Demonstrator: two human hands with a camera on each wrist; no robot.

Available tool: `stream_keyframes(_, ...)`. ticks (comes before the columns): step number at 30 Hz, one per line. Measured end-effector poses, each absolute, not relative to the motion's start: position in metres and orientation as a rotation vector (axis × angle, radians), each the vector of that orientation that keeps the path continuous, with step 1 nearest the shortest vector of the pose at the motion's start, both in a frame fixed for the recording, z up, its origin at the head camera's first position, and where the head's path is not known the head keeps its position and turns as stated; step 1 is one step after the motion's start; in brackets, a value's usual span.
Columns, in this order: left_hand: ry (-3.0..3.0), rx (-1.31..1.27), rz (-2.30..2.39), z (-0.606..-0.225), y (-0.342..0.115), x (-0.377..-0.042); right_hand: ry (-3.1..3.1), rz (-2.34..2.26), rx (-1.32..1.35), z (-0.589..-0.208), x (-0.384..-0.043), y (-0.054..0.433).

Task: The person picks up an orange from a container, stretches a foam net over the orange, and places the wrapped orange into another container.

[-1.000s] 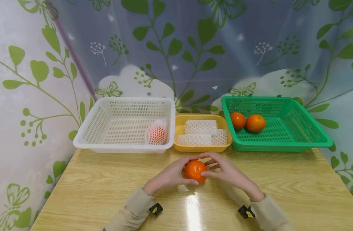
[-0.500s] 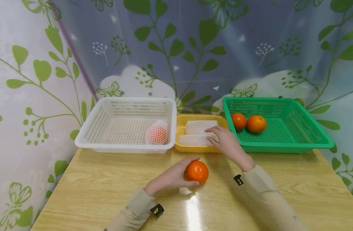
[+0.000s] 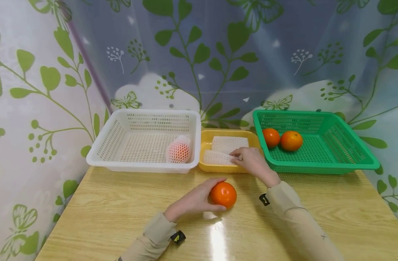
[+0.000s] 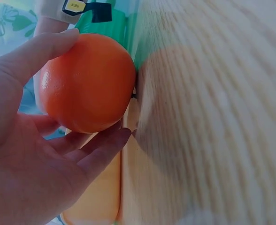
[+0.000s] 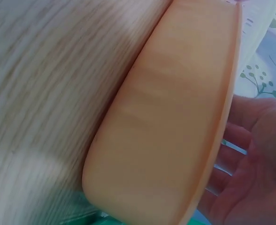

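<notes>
On the wooden table my left hand holds a glossy orange, thumb and fingers curved round its sides; in the left wrist view the same orange sits between thumb and fingers. My right hand reaches into the yellow tray and pinches the near white foam net sleeve, whose edge is bent up at the fingers. Another net sleeve lies flat behind it. From the right wrist, the tray wall hides the fingertips of this hand.
Left of the tray stands a white basket with one net-wrapped fruit. To the right, a green basket contains two oranges. A patterned curtain hangs behind the baskets.
My right hand has left the orange, moved up and over to the yellow tray, and its fingers have closed on a net sleeve. The left hand stays on the orange.
</notes>
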State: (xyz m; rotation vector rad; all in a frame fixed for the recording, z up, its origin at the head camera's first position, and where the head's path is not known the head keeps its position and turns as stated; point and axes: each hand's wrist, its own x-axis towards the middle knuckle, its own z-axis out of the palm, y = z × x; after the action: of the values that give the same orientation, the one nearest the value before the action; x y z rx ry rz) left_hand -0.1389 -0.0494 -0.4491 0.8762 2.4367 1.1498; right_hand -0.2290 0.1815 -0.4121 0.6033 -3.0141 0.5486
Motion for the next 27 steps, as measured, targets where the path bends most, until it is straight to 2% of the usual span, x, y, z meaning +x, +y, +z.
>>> stream_keyframes(18,2.421,0.841,1.196,-0.449,-0.048,-0.142,-2.67,1.205,0.391,-0.398,-0.211,0.188)
stream_keyframes(27,2.47,0.74,1.499,-0.437,-0.046,-0.15,-2.388,1.753,0.399,-0.391,-0.192,0.184)
